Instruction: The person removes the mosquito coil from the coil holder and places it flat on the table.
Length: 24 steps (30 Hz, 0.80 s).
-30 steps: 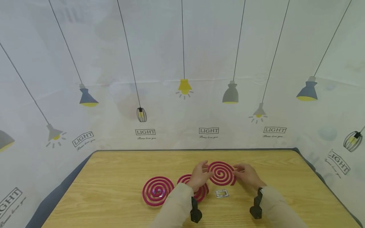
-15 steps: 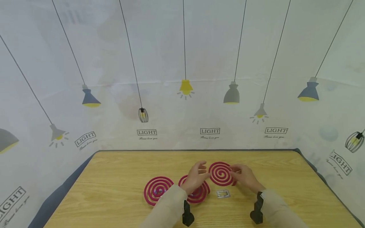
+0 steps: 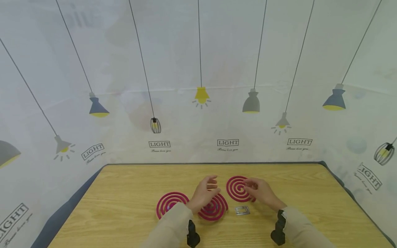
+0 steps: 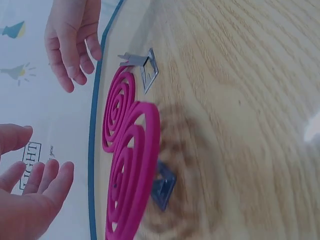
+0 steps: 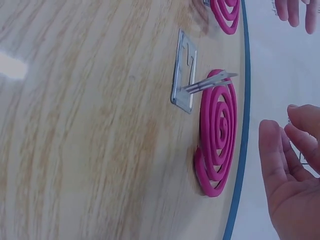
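Three magenta mosquito coils are on the wooden table. The left coil (image 3: 158, 206) is partly covered by the left sleeve. The middle coil (image 4: 150, 135) sits raised on a small metal stand (image 4: 163, 189). My left hand (image 3: 203, 194) hovers over that middle coil, fingers loosely bent, holding nothing. The right coil (image 5: 205, 117) lies flat on the wood, farther back. Just in front of it is a bare metal stand (image 5: 183, 98) with a raised prong. My right hand (image 3: 263, 193) is above the right coil's right side, thumb and fingers apart, gripping nothing.
The wooden table (image 3: 118, 199) has a dark edge and meets a pale backdrop (image 3: 186, 120) printed with hanging lamps. Black wrist cameras are strapped on both sleeves.
My left hand has drawn back leftward from the right coil to above the middle coil. My right hand has shifted slightly left over the right coil. The coils and bare stand stay put.
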### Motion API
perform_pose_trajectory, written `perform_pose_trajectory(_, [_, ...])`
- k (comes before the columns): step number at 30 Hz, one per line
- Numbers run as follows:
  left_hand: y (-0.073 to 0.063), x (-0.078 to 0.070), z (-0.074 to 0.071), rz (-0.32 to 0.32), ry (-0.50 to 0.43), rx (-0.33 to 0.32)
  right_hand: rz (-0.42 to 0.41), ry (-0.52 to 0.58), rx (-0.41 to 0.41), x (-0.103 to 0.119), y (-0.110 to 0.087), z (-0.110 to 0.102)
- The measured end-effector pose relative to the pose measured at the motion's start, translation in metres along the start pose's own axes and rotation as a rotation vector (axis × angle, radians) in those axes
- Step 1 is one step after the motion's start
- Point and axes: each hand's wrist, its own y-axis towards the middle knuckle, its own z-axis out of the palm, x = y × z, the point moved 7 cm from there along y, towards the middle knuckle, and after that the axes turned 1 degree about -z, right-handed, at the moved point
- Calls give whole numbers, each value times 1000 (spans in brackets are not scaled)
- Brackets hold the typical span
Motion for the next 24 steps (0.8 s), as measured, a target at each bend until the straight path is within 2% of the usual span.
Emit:
perform_pose_trajectory(5, [-3,1,-14,8,24,-16,5,-26,-12,6,-1,2])
perform_pose_trajectory(14, [-17,4,-32,52,9,-25,-62,-9,19,21,1,13])
perform_pose_trajectory(19, [-23,8,-39,74,31,-39,-107,-71,14,29,3,20])
perform_pose_trajectory(24, [-27,14,-43,79,32,-62,-157,-82,18,35,5,28])
